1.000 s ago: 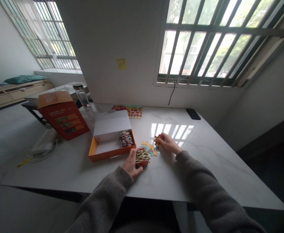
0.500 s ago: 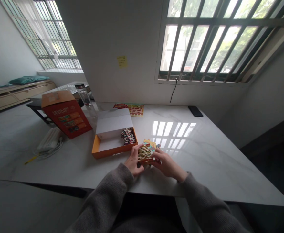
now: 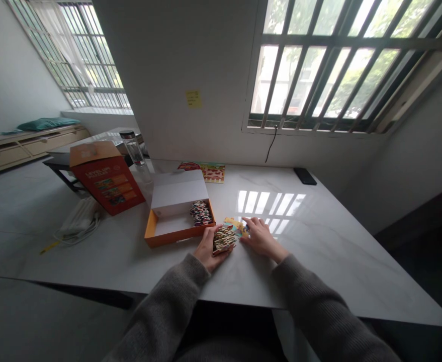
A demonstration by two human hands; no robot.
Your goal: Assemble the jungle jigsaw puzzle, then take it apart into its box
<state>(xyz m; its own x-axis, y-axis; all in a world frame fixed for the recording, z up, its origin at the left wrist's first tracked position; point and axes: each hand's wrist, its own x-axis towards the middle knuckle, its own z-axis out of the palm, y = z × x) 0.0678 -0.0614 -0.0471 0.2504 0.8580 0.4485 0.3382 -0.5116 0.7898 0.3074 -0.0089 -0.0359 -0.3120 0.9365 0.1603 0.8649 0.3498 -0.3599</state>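
My left hand (image 3: 208,250) is closed around a stack of puzzle pieces (image 3: 224,240), whose pale cut edges face up, just above the tabletop. Several loose puzzle pieces (image 3: 233,224), yellow and teal, lie on the table beyond the stack. My right hand (image 3: 259,238) is at their right side, its fingertips on or over them; whether it pinches one is hard to see. Left of my hands stands an open orange box (image 3: 179,234) with a white lid folded back. A second bundle of puzzle pieces (image 3: 200,213) fills its right end.
A red puzzle carton (image 3: 109,183) stands at the left, with a white power strip (image 3: 78,218) before it. A glass bottle (image 3: 133,149) is behind. Colourful picture sheets (image 3: 213,173) lie by the wall; a black phone (image 3: 305,176) rests at the back right.
My right hand has come off the stack and moved right to the loose pieces. The stack now sits in my left hand alone, tilted, and more of the loose pieces show.
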